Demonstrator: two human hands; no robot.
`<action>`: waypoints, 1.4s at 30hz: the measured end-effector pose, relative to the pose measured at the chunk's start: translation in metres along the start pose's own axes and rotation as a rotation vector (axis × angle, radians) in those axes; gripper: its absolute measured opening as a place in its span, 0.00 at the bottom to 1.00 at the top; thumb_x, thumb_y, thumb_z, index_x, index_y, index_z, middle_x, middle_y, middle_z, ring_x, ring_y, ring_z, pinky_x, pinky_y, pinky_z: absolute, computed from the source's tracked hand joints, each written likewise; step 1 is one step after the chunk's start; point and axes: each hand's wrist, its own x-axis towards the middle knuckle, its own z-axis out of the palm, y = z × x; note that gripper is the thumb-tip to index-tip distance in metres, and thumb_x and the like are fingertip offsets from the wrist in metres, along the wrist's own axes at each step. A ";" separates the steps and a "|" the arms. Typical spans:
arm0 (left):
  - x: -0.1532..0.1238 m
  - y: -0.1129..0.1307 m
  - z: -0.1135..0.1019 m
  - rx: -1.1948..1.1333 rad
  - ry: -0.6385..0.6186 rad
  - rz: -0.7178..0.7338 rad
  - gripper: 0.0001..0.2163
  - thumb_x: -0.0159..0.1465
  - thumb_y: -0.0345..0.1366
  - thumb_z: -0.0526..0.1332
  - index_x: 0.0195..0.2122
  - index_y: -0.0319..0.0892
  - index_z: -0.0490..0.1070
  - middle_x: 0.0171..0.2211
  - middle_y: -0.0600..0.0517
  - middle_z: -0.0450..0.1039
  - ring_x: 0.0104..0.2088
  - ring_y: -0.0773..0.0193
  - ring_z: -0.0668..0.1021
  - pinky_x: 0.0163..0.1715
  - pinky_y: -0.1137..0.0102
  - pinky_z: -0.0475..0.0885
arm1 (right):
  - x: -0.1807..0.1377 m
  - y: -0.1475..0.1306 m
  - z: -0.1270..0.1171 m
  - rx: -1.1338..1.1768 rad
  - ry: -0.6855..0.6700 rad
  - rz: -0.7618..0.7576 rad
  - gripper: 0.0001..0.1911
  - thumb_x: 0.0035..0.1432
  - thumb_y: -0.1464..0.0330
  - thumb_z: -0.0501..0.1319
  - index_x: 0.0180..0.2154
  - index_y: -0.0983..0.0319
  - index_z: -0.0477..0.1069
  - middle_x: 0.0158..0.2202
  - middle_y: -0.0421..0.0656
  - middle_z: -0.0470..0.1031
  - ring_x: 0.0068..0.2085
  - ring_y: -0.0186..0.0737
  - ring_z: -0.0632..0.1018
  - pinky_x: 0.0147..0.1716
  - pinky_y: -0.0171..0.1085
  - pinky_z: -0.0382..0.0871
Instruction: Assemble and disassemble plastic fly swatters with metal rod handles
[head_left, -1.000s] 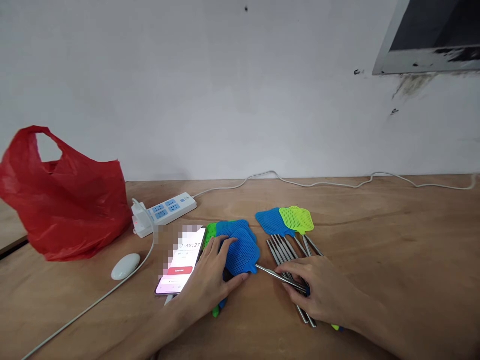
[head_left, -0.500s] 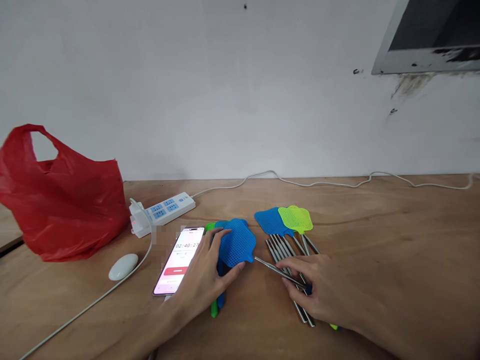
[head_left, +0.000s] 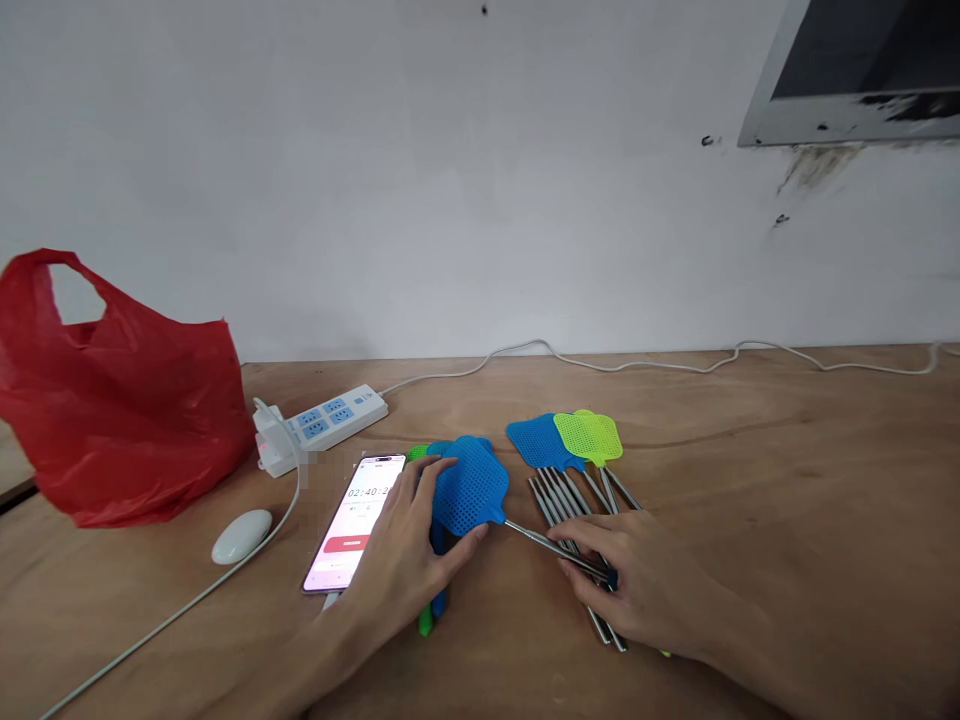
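My left hand [head_left: 409,545] grips a blue mesh fly swatter head [head_left: 471,485], thumb at its lower edge and fingers over its left side. A thin silver telescopic rod [head_left: 536,537] is pinched in my right hand [head_left: 622,570]; its tip meets the neck of that head. How deep the tip sits I cannot tell. Under my left hand lie more swatter heads and a green handle end [head_left: 426,620]. Several metal rods [head_left: 551,495] lie beside and under my right hand, below another blue swatter head [head_left: 531,440] and a yellow-green swatter head [head_left: 589,437].
A lit phone [head_left: 356,520] lies partly behind my left hand. Farther left are a white mouse-shaped object [head_left: 241,537], a white power strip [head_left: 330,425] and a red plastic bag [head_left: 135,400]. A white cable [head_left: 645,367] runs along the wall on the wooden table [head_left: 810,480].
The rod tip was just apart from the blue head's neck and now meets it. My right hand has shifted slightly left. The view has moved a little.
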 end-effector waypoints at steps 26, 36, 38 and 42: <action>0.006 0.003 -0.015 -0.260 0.156 -0.077 0.19 0.69 0.44 0.57 0.60 0.49 0.62 0.55 0.46 0.68 0.55 0.50 0.72 0.54 0.55 0.69 | -0.001 0.007 0.010 0.019 0.065 0.041 0.09 0.61 0.70 0.60 0.42 0.57 0.76 0.35 0.40 0.82 0.30 0.38 0.78 0.28 0.36 0.60; 0.008 -0.001 -0.017 -0.515 0.088 -0.174 0.21 0.68 0.43 0.59 0.62 0.51 0.62 0.58 0.48 0.69 0.61 0.50 0.69 0.54 0.58 0.71 | -0.004 0.014 0.020 0.064 0.135 -0.008 0.09 0.61 0.69 0.60 0.42 0.60 0.76 0.25 0.37 0.73 0.23 0.33 0.71 0.25 0.34 0.59; 0.009 0.000 -0.019 -0.566 0.092 -0.186 0.21 0.68 0.44 0.59 0.61 0.50 0.63 0.58 0.48 0.70 0.59 0.50 0.70 0.52 0.59 0.72 | -0.004 0.014 0.020 0.087 0.146 -0.006 0.09 0.62 0.68 0.60 0.43 0.60 0.76 0.24 0.37 0.72 0.22 0.33 0.69 0.25 0.34 0.60; 0.009 0.004 -0.022 -0.670 0.070 -0.268 0.22 0.67 0.46 0.60 0.60 0.48 0.62 0.55 0.46 0.70 0.45 0.54 0.78 0.34 0.65 0.78 | -0.004 0.010 0.017 0.158 0.138 0.040 0.08 0.61 0.66 0.62 0.41 0.59 0.77 0.23 0.36 0.70 0.22 0.32 0.67 0.24 0.33 0.61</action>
